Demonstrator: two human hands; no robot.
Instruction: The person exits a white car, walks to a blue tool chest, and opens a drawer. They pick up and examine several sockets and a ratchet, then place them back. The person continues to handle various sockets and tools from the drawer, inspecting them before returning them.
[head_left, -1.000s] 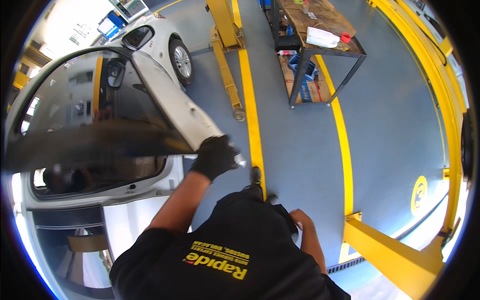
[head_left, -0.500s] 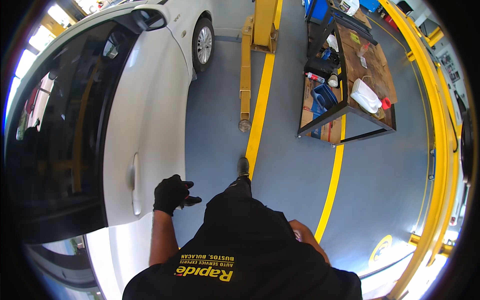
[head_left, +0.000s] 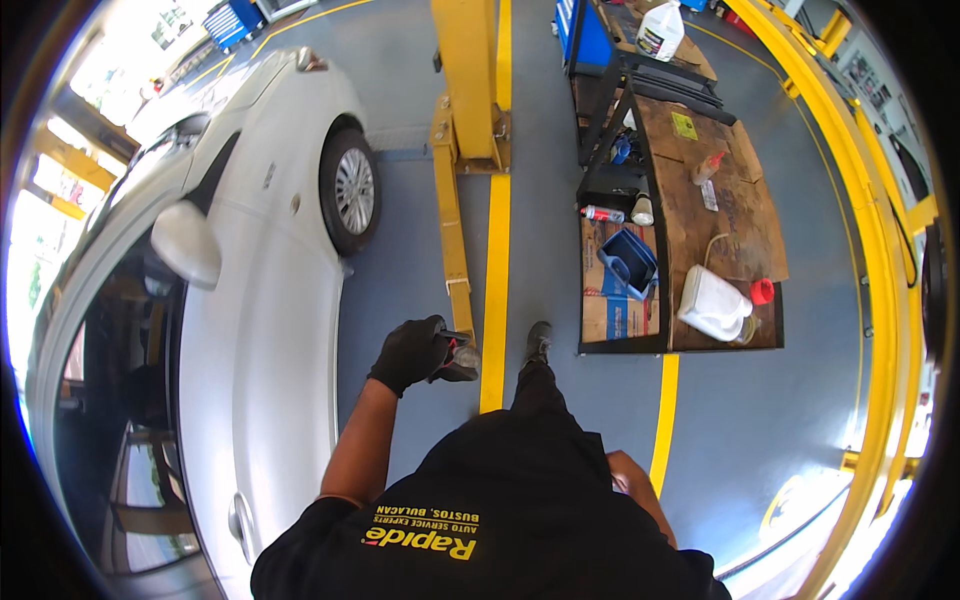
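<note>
My left hand (head_left: 410, 357), in a black glove, is held out in front of my body between the white car (head_left: 275, 300) and the yellow floor line. Its fingers are curled around something dark with a bit of red, too small to make out. Just beyond it is the end of the yellow lift arm (head_left: 455, 240), which partly overlaps it in view. On my right side, the right hand (head_left: 622, 478) hangs low by the hip, mostly hidden by my black shirt; its fingers do not show.
Ahead on the right stands a workbench (head_left: 700, 140) with a white jug (head_left: 712, 303), a bottle with a red tip (head_left: 707, 168) and, on its lower shelf, a blue container (head_left: 628, 264). A yellow lift post (head_left: 468, 80) rises ahead. Another yellow post (head_left: 870, 250) stands far right.
I have moved forward along the car; the workbench and lift arm are nearer. My left hand has swung forward and right, away from the car door. The right hand stays low at my side.
</note>
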